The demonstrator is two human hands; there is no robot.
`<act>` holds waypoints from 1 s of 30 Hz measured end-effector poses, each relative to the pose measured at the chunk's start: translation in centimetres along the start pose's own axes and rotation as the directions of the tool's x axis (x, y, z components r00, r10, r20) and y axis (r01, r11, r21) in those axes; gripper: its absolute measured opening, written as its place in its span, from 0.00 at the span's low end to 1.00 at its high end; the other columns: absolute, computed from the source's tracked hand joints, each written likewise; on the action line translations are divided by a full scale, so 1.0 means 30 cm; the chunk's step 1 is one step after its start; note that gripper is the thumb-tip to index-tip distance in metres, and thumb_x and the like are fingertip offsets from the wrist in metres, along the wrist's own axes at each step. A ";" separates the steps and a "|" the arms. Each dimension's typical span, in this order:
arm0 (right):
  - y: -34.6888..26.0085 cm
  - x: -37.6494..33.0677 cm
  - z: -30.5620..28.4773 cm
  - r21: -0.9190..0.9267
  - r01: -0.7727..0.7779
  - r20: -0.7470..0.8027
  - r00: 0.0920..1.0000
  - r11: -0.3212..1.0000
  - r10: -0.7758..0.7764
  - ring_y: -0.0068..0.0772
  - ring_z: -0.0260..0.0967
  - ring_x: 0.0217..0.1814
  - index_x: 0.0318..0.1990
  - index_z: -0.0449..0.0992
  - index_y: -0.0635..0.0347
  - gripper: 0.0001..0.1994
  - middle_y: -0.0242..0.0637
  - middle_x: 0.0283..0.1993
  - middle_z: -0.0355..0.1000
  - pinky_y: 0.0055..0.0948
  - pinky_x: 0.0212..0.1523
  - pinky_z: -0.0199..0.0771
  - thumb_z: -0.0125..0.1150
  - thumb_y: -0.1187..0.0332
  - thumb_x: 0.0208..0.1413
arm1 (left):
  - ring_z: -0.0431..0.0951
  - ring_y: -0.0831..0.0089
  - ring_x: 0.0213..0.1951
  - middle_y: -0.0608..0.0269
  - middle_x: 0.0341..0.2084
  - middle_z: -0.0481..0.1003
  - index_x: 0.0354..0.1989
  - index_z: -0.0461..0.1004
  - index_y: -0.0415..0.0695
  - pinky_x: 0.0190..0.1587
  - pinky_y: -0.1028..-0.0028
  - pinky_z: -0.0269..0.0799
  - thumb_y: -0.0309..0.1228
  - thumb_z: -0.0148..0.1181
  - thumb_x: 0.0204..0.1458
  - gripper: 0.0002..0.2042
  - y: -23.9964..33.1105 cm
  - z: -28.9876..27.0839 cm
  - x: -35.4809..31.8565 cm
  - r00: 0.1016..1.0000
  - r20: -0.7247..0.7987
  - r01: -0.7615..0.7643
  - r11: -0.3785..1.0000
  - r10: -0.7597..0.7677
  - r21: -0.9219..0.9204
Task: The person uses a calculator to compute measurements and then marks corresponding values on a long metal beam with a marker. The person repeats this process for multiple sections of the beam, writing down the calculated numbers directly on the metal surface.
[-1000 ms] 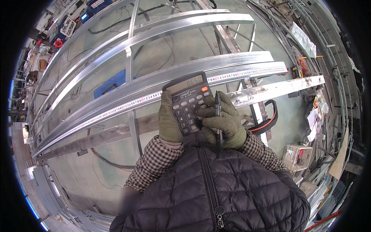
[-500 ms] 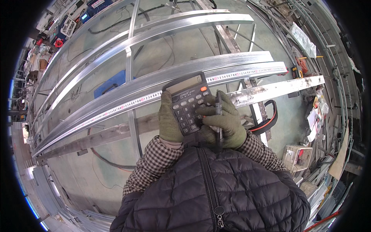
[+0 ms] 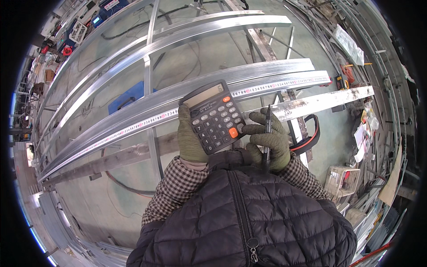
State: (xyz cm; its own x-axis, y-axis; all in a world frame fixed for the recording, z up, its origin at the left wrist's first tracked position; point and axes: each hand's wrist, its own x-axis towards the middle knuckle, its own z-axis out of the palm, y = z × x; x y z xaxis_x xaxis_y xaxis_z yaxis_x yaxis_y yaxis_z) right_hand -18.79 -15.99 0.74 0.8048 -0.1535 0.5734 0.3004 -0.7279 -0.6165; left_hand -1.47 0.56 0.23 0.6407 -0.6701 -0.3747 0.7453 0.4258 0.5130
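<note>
A dark grey calculator with an orange plus key lies tilted in my left hand, which wears a green knitted glove. The thumb runs along its left edge; the fingers beneath are hidden. My right hand, gloved alike, is curled around a black pen that points away from me. The bent fingers of that hand sit just right of the keys; whether one touches a key I cannot tell. Behind the calculator, a white tape measure stretches along a shiny metal bar.
Long metal profiles cross a frame at the back. A scuffed flat bar lies to the right, above a black hose loop. A blue piece is on the floor at left, a white plastic basket at lower right.
My right hand has drawn back to the right, off the keys, uncovering the orange plus key. The calculator has shifted slightly left with my left hand.
</note>
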 end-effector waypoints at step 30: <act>0.025 -0.028 0.067 0.269 -0.164 -0.197 0.955 0.949 0.220 0.52 0.79 0.67 0.59 0.73 0.63 0.15 0.57 0.60 0.81 0.50 0.69 0.77 0.61 0.80 0.66 | 0.86 0.49 0.58 0.41 0.62 0.79 0.72 0.70 0.37 0.57 0.50 0.90 0.60 0.55 0.72 0.37 0.010 -0.006 0.000 0.985 0.164 0.084 0.988 -0.062 -0.127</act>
State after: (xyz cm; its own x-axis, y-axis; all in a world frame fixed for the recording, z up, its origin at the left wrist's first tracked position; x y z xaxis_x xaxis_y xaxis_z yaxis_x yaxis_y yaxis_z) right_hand -18.23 -15.08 -1.29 0.7345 -0.4385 0.5180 0.2913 -0.4856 -0.8242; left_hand -1.22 0.79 0.24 0.5541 -0.7859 -0.2744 0.8138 0.4421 0.3772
